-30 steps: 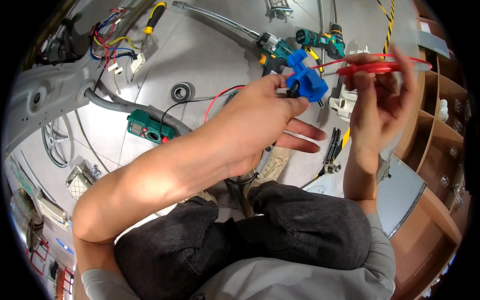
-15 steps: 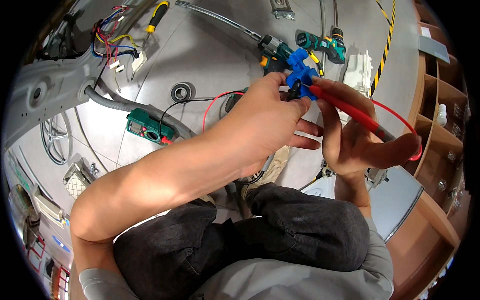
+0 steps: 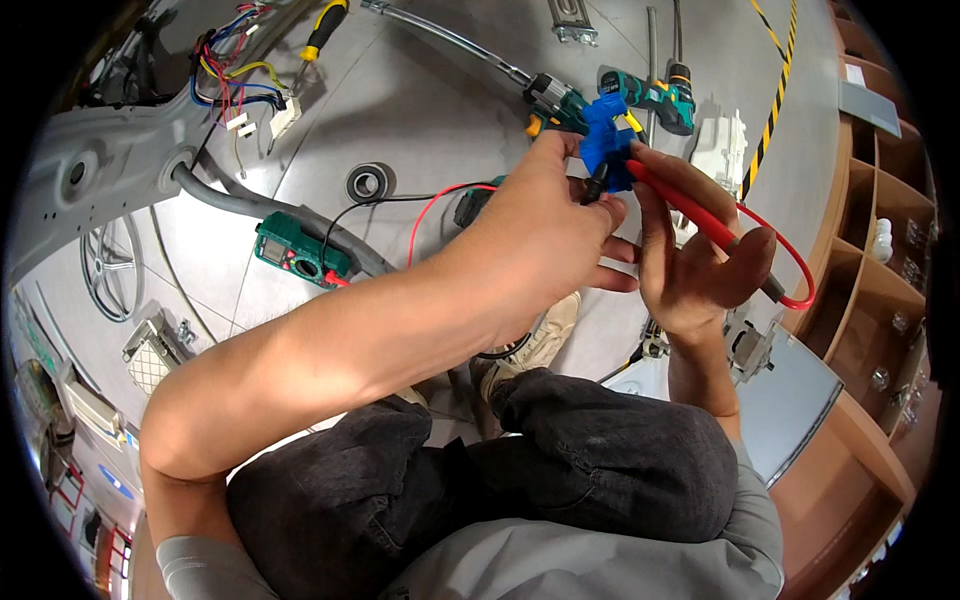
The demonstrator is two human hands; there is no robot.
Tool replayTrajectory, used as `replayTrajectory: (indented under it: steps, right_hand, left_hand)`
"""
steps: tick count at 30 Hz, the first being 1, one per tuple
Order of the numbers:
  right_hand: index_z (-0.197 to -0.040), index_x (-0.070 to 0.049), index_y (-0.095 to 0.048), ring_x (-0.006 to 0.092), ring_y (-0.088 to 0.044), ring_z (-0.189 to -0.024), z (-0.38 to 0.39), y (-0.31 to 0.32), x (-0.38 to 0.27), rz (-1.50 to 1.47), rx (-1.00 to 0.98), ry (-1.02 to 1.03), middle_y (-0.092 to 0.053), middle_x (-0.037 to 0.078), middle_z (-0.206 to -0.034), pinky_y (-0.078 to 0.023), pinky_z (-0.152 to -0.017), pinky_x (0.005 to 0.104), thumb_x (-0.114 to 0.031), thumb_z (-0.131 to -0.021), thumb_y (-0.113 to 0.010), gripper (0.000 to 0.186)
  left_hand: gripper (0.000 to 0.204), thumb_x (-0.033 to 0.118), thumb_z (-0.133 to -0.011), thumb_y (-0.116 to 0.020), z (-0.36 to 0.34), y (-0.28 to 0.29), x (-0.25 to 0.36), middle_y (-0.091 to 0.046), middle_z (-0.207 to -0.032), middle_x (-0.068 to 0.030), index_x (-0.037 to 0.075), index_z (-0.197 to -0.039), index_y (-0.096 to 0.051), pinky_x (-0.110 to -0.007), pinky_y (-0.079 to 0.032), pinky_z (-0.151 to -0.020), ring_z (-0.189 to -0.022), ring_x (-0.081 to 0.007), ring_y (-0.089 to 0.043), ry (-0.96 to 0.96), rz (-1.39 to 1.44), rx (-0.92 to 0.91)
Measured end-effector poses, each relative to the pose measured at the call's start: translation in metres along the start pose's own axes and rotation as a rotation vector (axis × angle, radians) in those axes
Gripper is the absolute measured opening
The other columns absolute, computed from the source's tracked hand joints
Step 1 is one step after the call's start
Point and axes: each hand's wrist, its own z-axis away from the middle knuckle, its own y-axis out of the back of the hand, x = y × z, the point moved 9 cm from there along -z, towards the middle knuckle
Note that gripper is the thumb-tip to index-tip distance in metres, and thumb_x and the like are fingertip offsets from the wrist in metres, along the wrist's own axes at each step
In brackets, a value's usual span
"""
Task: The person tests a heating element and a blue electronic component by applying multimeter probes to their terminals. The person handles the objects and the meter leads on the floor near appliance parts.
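My left hand (image 3: pixel 545 225) grips a blue plastic part (image 3: pixel 607 130), along with a black test probe (image 3: pixel 596 183) whose end is against the part. Pinched in my right hand (image 3: pixel 688 285) is a red test probe (image 3: pixel 695 212), angled up-left with its tip at the blue part; whether the tip touches is unclear. A red lead loops below the probe's back end. On the floor to the left lies a green multimeter (image 3: pixel 285 245) with red and black leads, beside a grey hose (image 3: pixel 215 198).
Around me are a metal panel (image 3: pixel 105 170), a bearing (image 3: pixel 367 182), a screwdriver (image 3: pixel 322 30), wiring (image 3: pixel 235 80), power tools (image 3: pixel 670 100), a white part (image 3: pixel 720 150), a handwheel (image 3: pixel 110 275), and at right a compartmented brown shelf (image 3: pixel 855 280) with a grey panel (image 3: pixel 800 395) beside it.
My right hand has moved left, bringing the red probe from beside the blue part to its lower right side, now tilted toward it. My left hand has shifted only slightly.
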Motion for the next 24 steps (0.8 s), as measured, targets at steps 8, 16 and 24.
replayTrajectory:
  steps: [8, 16, 24]
  right_hand:
    - [-0.150, -0.019, -0.001, 0.0306, -0.067, -0.099, 0.000, -0.001, 0.000, 0.023, 0.087, 0.075, -0.061, 0.024, -0.113, -0.055, -0.083, 0.0387, 0.018, -0.084, -0.056, 0.094]
    - [-0.151, -0.017, -0.005, 0.0303, -0.067, -0.096, -0.001, -0.001, 0.005, -0.041, 0.075, 0.060, -0.061, 0.025, -0.113, -0.055, -0.080, 0.0380, 0.016, -0.086, -0.055, 0.089]
    - [-0.150, -0.011, -0.012, 0.0301, -0.068, -0.096, 0.002, -0.005, 0.006, -0.017, 0.078, 0.091, -0.063, 0.025, -0.110, -0.055, -0.081, 0.0378, 0.015, -0.085, -0.059, 0.084]
  left_hand:
    - [0.039, 0.006, -0.095, -0.056, -0.003, 0.005, -0.005, -0.056, -0.110, -0.0144, 0.000, -0.129, -0.037, -0.033, -0.062, -0.073, -0.097, -0.0255, -0.065, 0.029, 0.031, 0.005]
    - [0.041, 0.009, -0.095, -0.054, -0.009, 0.009, -0.006, -0.058, -0.114, -0.0143, -0.005, -0.130, -0.039, -0.036, -0.062, -0.076, -0.100, -0.0248, -0.064, 0.062, 0.020, -0.041]
    - [0.040, 0.009, -0.095, -0.053, -0.009, 0.009, -0.007, -0.056, -0.116, -0.0134, -0.005, -0.132, -0.041, -0.037, -0.062, -0.078, -0.104, -0.0243, -0.063, 0.121, -0.012, -0.070]
